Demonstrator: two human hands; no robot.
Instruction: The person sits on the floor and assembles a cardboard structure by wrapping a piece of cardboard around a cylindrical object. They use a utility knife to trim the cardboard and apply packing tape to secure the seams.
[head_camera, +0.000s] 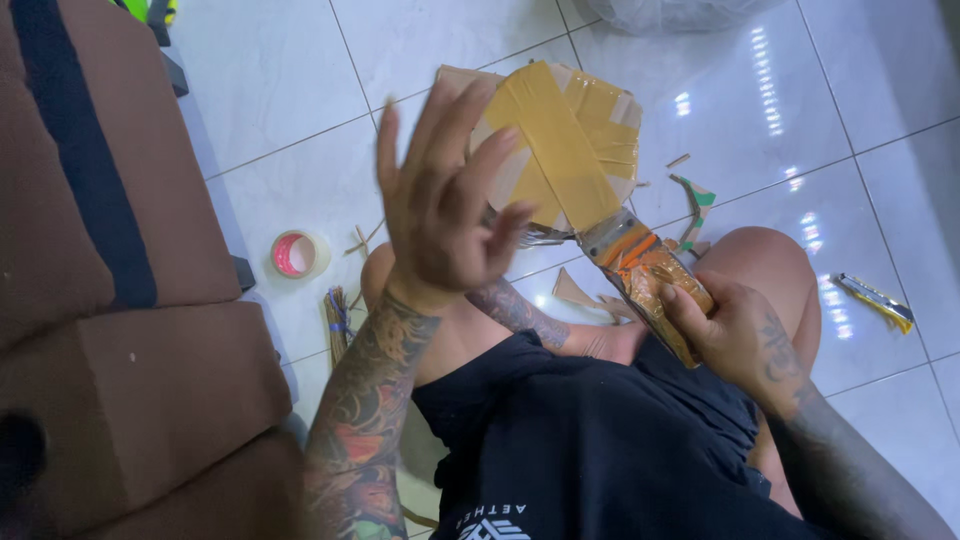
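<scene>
Taped cardboard paddle (560, 140) between hands, open tiles (280, 70) beyond

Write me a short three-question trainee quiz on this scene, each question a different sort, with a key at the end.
1. True or false: the right hand grips the wrapped handle of the taped cardboard paddle.
2. Multiple choice: where does the roll of tape lie? A) on the brown sofa B) on the white tiled floor, beside the sofa C) on the person's lap
3. Fill in: the left hand is raised with its fingers ____ in front of the paddle.

Key: 1 true; 2 B; 3 spread open.
</scene>
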